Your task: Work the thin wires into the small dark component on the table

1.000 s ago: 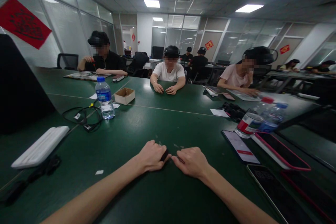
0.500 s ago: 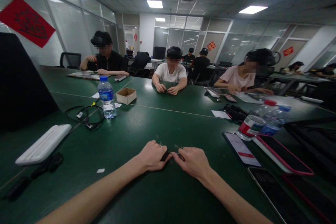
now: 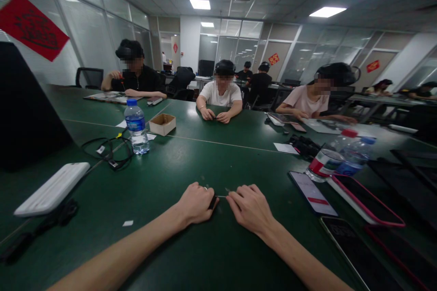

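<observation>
In the head view both hands rest low over the green table (image 3: 191, 163), a little apart. My left hand (image 3: 197, 202) is closed around a small black object (image 3: 214, 201), most of which the fingers hide. From it a thin pale rod (image 3: 221, 197) reaches across the gap to the fingertips of my right hand (image 3: 251, 207). That right hand is pinched at the rod's end, thumb against bent fingers. What kind of thing the black piece and rod form is too small and covered to tell.
To the left are a water bottle (image 3: 137, 127), an open box (image 3: 163, 124), black cables (image 3: 111, 157) and a white flat device (image 3: 53, 189). Several phones, one a dark phone (image 3: 314, 194), and a red-capped bottle (image 3: 326, 163) lie or stand right. Co-workers sit across the table.
My hands have drawn slightly apart, the right one shifting right. The thin pale rod between them shows more clearly now.
</observation>
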### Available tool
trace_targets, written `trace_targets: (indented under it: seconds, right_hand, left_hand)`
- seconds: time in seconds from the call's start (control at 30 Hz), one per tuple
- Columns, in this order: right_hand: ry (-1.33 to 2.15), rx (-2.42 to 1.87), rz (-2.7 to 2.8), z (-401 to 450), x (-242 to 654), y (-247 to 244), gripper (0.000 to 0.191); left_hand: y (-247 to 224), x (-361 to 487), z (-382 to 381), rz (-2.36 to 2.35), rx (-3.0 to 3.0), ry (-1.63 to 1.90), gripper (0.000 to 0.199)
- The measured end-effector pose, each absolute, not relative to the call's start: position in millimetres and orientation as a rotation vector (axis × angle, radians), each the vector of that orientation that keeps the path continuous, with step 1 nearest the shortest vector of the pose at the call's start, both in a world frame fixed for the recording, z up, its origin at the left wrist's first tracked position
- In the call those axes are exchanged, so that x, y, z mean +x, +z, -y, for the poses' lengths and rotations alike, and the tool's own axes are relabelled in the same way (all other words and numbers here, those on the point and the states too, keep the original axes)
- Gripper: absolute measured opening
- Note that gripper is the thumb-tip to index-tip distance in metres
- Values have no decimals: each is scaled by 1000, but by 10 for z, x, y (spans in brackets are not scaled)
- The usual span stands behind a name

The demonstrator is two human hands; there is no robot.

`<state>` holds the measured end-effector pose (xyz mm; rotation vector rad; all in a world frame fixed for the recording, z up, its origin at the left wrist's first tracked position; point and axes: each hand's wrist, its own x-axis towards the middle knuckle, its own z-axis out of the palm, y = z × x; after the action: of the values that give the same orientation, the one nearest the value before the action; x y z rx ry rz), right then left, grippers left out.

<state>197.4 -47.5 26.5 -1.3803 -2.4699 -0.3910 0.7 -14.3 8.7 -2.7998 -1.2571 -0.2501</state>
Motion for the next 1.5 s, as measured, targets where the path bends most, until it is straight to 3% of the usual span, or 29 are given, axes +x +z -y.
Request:
trace_targets:
  seconds: [0.73, 1.23, 1.5]
  right_hand:
    - [-527, -1231, 2404, 486, 1948, 259, 25]
    - [-397, -1084, 2365, 466, 1976, 204, 20]
    - [-210, -828, 2439, 606, 1721, 180, 21]
  left_hand:
    - [97, -15, 103, 1064, -2874, -236, 35]
    - [101, -43, 87, 967, -2967, -247, 38]
    - [105, -20, 56, 1083, -2992, -157, 25]
